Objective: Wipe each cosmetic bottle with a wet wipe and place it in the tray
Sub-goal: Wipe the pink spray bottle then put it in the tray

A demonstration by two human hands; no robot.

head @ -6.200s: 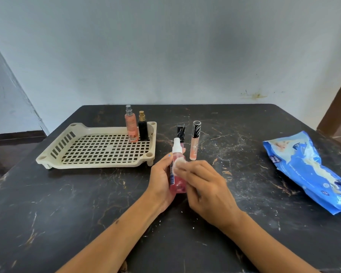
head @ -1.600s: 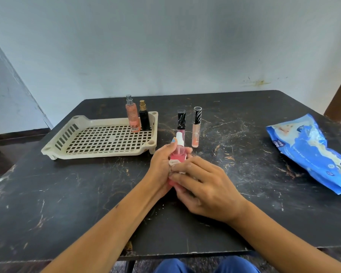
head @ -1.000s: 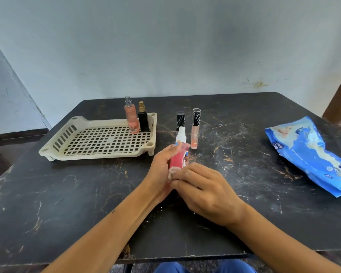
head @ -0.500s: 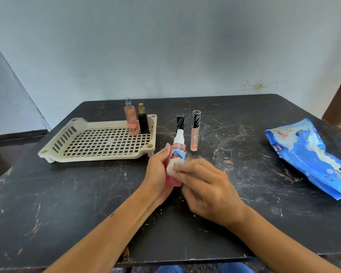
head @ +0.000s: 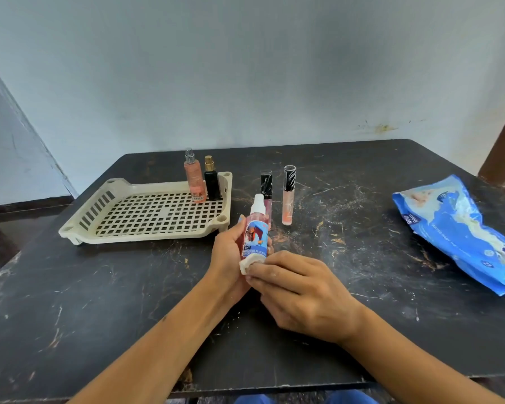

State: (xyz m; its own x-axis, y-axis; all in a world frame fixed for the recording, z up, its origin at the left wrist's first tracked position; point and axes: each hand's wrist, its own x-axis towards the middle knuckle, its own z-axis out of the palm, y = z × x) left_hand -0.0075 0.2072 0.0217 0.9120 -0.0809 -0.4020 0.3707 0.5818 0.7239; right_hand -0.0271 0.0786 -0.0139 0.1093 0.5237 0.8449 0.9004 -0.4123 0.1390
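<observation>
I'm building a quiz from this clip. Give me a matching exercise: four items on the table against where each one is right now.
Things:
1. red spray bottle
2. black bottle
3. wipes pack
4. clear-capped gloss tube

Places:
A. far right corner of the tray
B. right side of the table
C. held in the left hand
D. standing on the table, right of the tray

Pairs: 1-C, 2-A, 3-B, 4-D

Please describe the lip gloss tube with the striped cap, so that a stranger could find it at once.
Start at the cream tray on the black table. Just past its right edge two slim tubes stand upright. It is the right one, the lip gloss tube: peach liquid, black-and-white striped cap, while its neighbour has a plain black cap.
</observation>
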